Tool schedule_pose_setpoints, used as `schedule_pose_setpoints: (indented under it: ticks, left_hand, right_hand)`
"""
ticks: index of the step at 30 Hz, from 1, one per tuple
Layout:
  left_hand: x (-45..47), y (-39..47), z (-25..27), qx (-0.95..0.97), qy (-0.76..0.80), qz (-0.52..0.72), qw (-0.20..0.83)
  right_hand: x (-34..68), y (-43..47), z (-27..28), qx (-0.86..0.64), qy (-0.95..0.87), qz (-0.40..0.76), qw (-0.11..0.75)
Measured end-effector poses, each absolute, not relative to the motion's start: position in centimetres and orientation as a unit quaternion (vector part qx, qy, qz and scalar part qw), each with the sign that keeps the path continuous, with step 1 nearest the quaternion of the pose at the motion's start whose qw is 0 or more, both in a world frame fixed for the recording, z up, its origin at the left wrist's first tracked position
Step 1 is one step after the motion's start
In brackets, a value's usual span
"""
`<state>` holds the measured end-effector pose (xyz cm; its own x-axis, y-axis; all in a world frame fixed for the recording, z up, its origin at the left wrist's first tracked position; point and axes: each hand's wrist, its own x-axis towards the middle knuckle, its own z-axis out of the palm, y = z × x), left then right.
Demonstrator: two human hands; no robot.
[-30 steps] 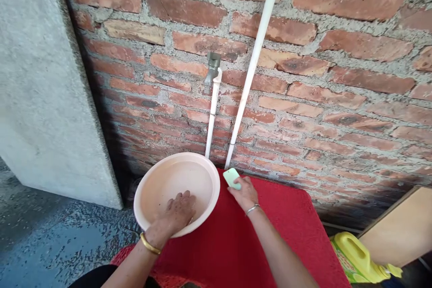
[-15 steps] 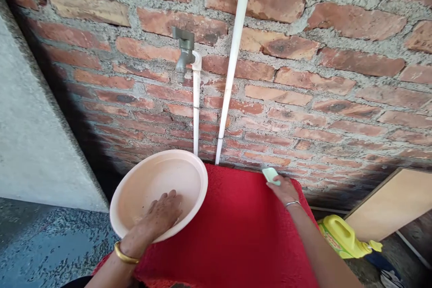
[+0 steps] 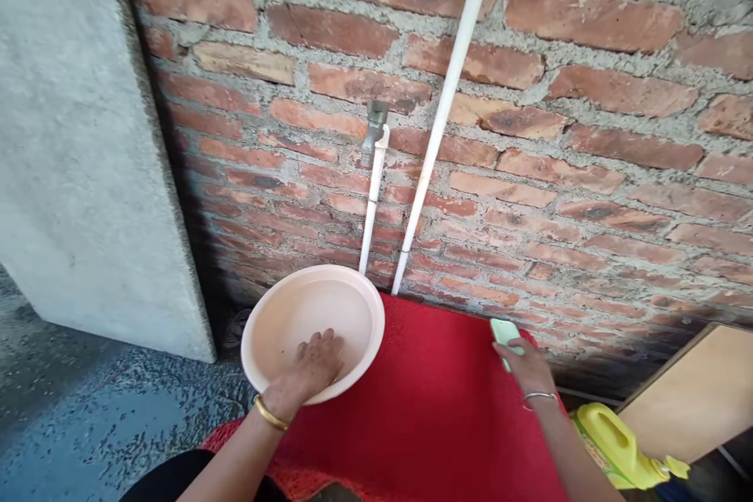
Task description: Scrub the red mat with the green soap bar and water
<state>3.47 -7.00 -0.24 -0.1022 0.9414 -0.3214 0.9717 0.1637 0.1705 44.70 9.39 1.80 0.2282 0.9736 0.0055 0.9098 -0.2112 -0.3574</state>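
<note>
Head view: the left hand (image 3: pixel 309 369) lies palm down inside the basin (image 3: pixel 276 321), fingers spread flat on its bottom, gripping nothing. The basin sits on the left far corner of a red mat (image 3: pixel 429 400), below a tap (image 3: pixel 372 129) on the brick wall (image 3: pixel 588 157). The right hand (image 3: pixel 526 369) holds a green soap (image 3: pixel 503 333) in closed fingers at the mat's far right corner. A yellow jug (image 3: pixel 617 451) lies to the near right.

Outdoor home wash spot: bare brick wall (image 3: pixel 588 133), tap (image 3: pixel 372 129), basin (image 3: pixel 276 314).
</note>
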Motion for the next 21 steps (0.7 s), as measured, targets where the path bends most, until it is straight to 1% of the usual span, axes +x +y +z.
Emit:
schedule_pose_setpoints:
  ticks: [7,11,16,21]
  left_hand:
    - [4.1,-7.6,2.1,0.655,0.735,-0.018,0.173]
    - [3.8,-7.5,1.6,0.657,0.735,-0.019,0.168]
    - [3.2,-7.0,-0.2,0.641,0.743,-0.040,0.190]
    - [3.0,-7.0,-0.3,0.627,0.750,-0.058,0.203]
  right_hand:
    - [27.7,4.9,0.2,-0.669,-0.707,0.194,0.123]
    - [22.9,2.6,-0.7,-0.637,-0.739,0.196,0.097]
    - [24.7,2.5,-1.4,-0.637,-0.745,0.180,0.083]
    - [33.6,4.4,-1.3,-0.694,-0.698,0.154,0.083]
